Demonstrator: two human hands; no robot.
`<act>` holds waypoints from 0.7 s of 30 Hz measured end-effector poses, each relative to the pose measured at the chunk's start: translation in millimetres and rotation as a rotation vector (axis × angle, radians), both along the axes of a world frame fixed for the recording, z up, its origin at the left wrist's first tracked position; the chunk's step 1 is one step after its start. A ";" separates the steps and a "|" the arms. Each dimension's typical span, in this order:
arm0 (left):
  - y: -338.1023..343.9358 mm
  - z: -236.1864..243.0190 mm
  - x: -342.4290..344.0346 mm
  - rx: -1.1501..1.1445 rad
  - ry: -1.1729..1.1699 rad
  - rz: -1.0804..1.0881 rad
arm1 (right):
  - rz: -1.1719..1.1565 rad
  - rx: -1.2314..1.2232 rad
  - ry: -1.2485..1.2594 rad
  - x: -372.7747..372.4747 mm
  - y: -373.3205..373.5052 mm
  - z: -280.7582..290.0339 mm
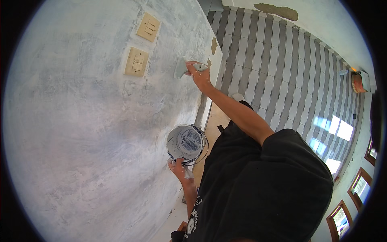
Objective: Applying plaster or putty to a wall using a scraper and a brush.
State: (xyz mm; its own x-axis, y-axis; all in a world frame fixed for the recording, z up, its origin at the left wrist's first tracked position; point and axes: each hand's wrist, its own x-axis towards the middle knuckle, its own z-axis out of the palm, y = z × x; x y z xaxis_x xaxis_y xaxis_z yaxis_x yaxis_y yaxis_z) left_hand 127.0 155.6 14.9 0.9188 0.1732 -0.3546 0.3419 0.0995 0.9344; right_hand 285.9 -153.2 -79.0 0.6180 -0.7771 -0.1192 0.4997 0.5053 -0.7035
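My right hand (198, 75) is closed around the handle of a putty knife (181, 67). The knife's pale, flat blade lies against the wall (92, 117), which is patchy with white and grey filler. Lower down, my left hand (179, 171) grips the rim of a bucket (173, 142), fingers partly hidden beneath it. The bucket is tilted so its inside shows, smeared with white paste, and a thin wire handle hangs at its right side. White smears mark both hands.
Two cream switch plates, an upper one (148, 27) and a lower one (136, 62), sit on the wall left of the knife. A grey-and-white striped tiled floor (278, 64) stretches to the right. A reddish container (358, 82) stands by the far wall, above wood-framed windows (360, 187).
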 end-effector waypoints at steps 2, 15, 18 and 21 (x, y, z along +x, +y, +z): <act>6.3 -10.4 0.8 0.020 -0.046 0.005 | 0.066 0.029 -0.011 -4.2 -1.9 20.4; 15.0 -16.9 2.6 -0.003 0.065 0.077 | 0.334 0.077 0.230 -22.8 12.9 -58.7; 22.1 -25.5 -0.8 -0.035 0.057 0.138 | 0.340 0.069 0.105 -30.6 58.5 3.4; 34.0 -31.5 -1.6 -0.065 0.031 0.101 | 0.356 0.116 -0.011 -32.8 98.6 65.9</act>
